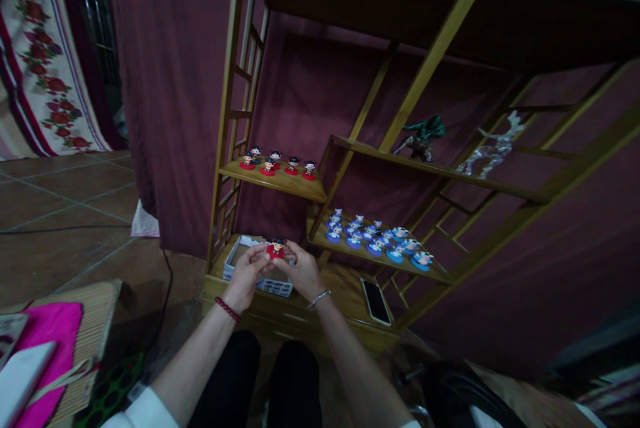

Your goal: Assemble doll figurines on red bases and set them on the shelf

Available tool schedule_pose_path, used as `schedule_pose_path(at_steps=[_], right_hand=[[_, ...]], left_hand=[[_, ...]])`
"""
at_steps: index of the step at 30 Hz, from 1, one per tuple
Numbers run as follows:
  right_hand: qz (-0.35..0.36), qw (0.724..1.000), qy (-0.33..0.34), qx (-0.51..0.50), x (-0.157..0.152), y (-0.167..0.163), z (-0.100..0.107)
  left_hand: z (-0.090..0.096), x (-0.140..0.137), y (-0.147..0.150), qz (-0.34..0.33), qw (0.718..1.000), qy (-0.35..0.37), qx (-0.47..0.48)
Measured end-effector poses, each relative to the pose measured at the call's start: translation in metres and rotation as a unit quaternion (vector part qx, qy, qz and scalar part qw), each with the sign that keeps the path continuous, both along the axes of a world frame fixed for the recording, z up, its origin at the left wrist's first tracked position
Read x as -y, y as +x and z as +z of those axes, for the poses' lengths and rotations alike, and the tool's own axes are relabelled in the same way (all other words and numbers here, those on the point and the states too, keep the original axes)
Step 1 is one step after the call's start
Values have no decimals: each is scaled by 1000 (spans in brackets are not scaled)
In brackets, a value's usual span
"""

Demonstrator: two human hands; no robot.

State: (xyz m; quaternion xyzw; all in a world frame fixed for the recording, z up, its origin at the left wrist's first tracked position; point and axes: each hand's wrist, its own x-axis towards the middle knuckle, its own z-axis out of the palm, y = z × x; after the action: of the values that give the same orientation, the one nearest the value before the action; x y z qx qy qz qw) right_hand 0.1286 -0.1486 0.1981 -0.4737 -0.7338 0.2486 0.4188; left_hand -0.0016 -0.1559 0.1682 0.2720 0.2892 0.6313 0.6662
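Both my hands meet over a small white box [236, 253] on the lowest wooden shelf. My left hand [247, 273] and my right hand [301, 271] together hold a small figurine on a red base [276, 249] between their fingertips. A red bead bracelet sits on my left wrist, a silver one on my right. Several matching red-based figurines [274, 163] stand in a row on the upper left shelf. Several blue-based figurines [376, 239] crowd the middle shelf to the right.
A phone [376, 301] lies on the bottom shelf right of my hands. A dark green statuette [423, 135] and a clear deer-like ornament [495, 147] stand on the higher right shelf. Maroon curtain behind. A pink bag [45, 341] and a cable lie at the left.
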Motion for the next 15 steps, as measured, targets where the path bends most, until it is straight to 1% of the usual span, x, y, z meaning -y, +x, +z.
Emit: schedule_pose_path(at_steps=[5,11,15], right_hand=[[-1,1000,-4,-23,-10,0,4],[5,1000,2,-28,-16,-3,19],[11,999,17,-32,-19,-5,26]], left_hand=[[12,-6,-2,29,998,28,-53],[33,-10,-6,58,992,47,-101],[44,-14,-9,69,989,51,-121]])
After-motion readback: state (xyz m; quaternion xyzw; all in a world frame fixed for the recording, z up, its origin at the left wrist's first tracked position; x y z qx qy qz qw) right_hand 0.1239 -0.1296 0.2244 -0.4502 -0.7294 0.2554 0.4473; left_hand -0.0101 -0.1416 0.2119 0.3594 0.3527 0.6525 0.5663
